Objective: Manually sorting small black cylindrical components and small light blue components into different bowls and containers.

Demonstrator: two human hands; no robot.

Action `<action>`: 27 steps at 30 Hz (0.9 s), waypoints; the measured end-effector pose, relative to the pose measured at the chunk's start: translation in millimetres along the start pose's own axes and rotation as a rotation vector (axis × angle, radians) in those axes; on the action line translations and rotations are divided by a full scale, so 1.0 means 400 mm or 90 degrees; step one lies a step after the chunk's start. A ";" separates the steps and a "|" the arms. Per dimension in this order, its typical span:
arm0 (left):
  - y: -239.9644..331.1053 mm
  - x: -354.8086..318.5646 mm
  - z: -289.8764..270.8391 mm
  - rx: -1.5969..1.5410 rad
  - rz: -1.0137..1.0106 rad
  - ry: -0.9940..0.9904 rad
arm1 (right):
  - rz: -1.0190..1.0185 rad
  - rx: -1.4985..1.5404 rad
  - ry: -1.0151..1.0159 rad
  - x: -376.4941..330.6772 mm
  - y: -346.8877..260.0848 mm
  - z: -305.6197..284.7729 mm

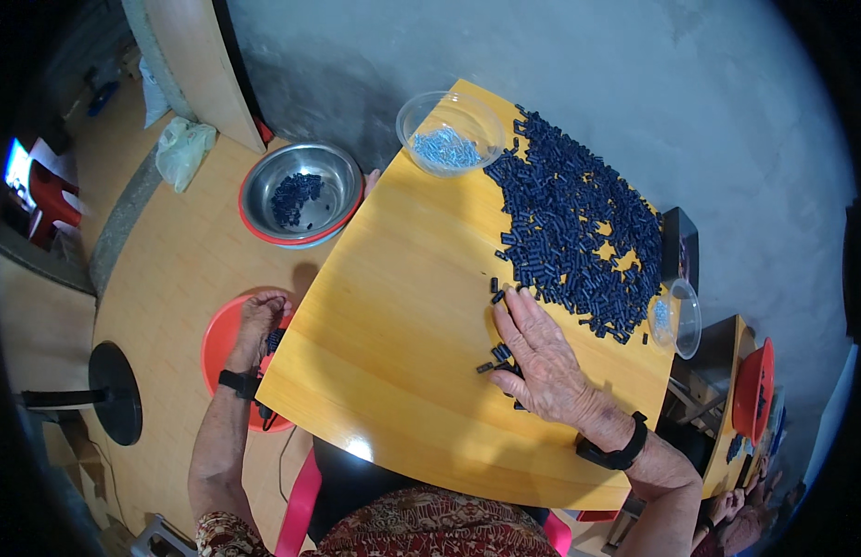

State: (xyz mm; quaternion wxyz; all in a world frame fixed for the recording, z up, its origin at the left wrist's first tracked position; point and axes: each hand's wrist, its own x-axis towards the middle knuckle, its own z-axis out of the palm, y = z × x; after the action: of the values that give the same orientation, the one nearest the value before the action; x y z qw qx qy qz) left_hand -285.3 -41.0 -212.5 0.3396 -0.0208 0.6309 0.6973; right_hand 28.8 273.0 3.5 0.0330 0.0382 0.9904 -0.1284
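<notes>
My right hand (pixel 539 360) lies nearly flat on the yellow wooden table (pixel 393 306), fingers stretched out. Several small black cylindrical pieces (pixel 501 353) are under and beside it. Just beyond its fingertips begins a wide spread of the same black pieces (pixel 569 213). Off the table's left edge, my left hand (pixel 258 320) hangs over a red basin (pixel 217 339) with its fingers curled in. Whatever those fingers hold is too small or hidden to make out. Dark pieces (pixel 273 341) show below that hand, partly covered by the table edge.
A clear bowl of small silvery parts (pixel 447 147) stands at the table's far corner; a smaller clear tub (pixel 687 318) is at the right edge. Left of the table, a steel bowl (pixel 328 167) holds black pieces. Another person's hands (pixel 725 509) show at lower right, near another red basin (pixel 753 390).
</notes>
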 end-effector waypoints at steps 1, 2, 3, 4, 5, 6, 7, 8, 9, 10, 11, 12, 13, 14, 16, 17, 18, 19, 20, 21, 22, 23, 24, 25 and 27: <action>0.005 0.003 0.006 0.000 0.000 -0.001 | -0.008 -0.001 -0.003 0.001 -0.001 -0.001; 0.005 0.015 0.006 -0.001 0.002 -0.001 | -0.016 -0.002 -0.006 0.003 -0.002 -0.003; 0.008 0.021 0.006 0.001 0.001 -0.003 | -0.020 -0.002 -0.006 0.006 -0.005 -0.003; 0.016 0.027 0.003 0.002 0.001 -0.004 | -0.013 0.002 -0.007 0.010 -0.010 -0.006; 0.024 0.033 0.003 0.002 0.003 0.001 | -0.007 0.007 -0.009 0.014 -0.015 -0.009; 0.050 0.026 0.025 0.027 -0.006 0.037 | -0.013 0.007 -0.009 0.015 -0.019 -0.012; 0.073 0.009 0.017 0.055 -0.013 0.088 | -0.001 0.016 -0.020 0.020 -0.023 -0.011; 0.050 0.024 -0.012 0.060 0.039 0.037 | 0.009 0.027 -0.032 0.023 -0.026 -0.011; 0.043 0.038 -0.014 0.045 0.047 0.039 | -0.021 0.038 -0.027 0.024 -0.026 -0.012; 0.050 0.047 0.011 0.035 0.069 0.028 | 0.013 0.044 -0.007 0.007 -0.022 -0.022; 0.053 0.059 0.031 0.015 0.107 0.000 | 0.048 0.051 0.013 -0.008 -0.013 -0.029; 0.042 0.092 0.046 0.001 0.103 0.034 | 0.037 0.076 0.053 -0.022 -0.002 -0.025; 0.023 0.130 0.035 0.032 0.105 0.037 | 0.035 0.096 0.091 -0.034 0.004 -0.019; 0.024 0.156 0.038 0.072 0.077 0.059 | 0.039 0.107 0.098 -0.038 0.000 -0.019; 0.018 0.204 0.030 0.124 0.054 0.113 | 0.045 0.126 0.118 -0.041 0.003 0.000; 0.016 0.226 0.018 0.176 0.024 0.153 | 0.034 0.127 0.119 -0.037 0.001 0.008; 0.014 0.245 0.005 0.175 0.026 0.161 | 0.028 0.122 0.109 -0.036 -0.001 0.010; 0.010 0.264 -0.006 0.189 0.028 0.188 | 0.023 0.116 0.099 -0.033 0.000 0.014; 0.004 0.283 -0.017 0.204 0.028 0.214 | 0.009 0.125 0.107 -0.029 0.008 0.019; 0.003 0.304 -0.017 0.200 0.028 0.212 | 0.010 0.121 0.106 -0.031 0.014 0.020; 0.002 0.324 -0.015 0.149 0.007 0.203 | 0.017 0.110 0.091 -0.036 0.019 0.018; 0.000 0.344 -0.012 0.098 -0.014 0.194 | 0.024 0.098 0.075 -0.040 0.024 0.019; -0.003 0.358 -0.009 0.094 -0.017 0.190 | 0.023 0.085 0.070 -0.041 0.032 0.023; -0.007 0.373 -0.004 0.087 -0.014 0.223 | 0.026 0.080 0.067 -0.043 0.036 0.027; -0.052 0.428 -0.047 0.075 -0.011 0.259 | 0.017 0.073 0.072 -0.041 0.038 0.028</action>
State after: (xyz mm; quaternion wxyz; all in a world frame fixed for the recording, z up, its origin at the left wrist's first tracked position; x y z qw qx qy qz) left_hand -414.1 18.1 -312.6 0.2118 -0.1465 0.7261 0.6376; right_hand 47.2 283.7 -9.7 -0.0237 0.0607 0.9812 -0.1818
